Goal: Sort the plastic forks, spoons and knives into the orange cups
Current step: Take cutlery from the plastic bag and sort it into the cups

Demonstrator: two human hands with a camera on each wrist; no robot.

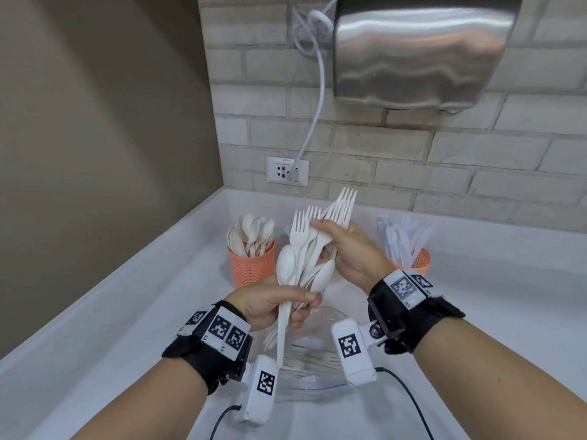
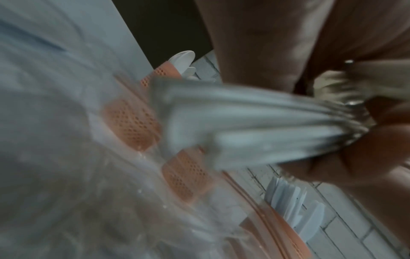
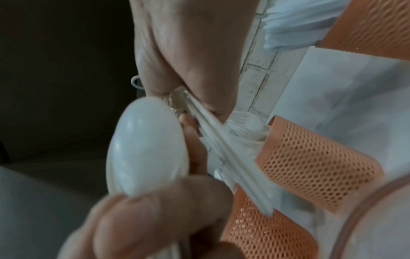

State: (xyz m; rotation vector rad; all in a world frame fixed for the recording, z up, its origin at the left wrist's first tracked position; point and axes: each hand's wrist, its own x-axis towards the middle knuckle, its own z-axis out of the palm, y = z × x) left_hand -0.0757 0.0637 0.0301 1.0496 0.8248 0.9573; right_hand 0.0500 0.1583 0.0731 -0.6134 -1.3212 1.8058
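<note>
Left hand point(image 1: 273, 304) gripped the handle end of a mixed bundle point(image 1: 305, 258) of forks and spoons, long axis running up and away over the clear bowl point(image 1: 313, 381); right hand point(image 1: 346, 249) pinched the forks point(image 1: 333, 211) near their tines. Spoon cup point(image 1: 252, 265) stood just left of the bundle, knife cup point(image 1: 419, 260) right; a third cup, seen from the right wrist, sat behind the hands, with open counter point(image 1: 127, 312) either side.

The bundle of cutlery point(image 1: 303, 258) hides the middle cup behind it. Behind the right hand point(image 1: 351, 254), the cup of knives point(image 1: 419, 260) shows only its right side. Below the grip, the clear bowl point(image 1: 313, 369) is partly covered by both wrist cameras. In the left wrist view the gripped handles point(image 2: 255, 129) smear into blur, so forks and spoons can't be told apart.
</note>
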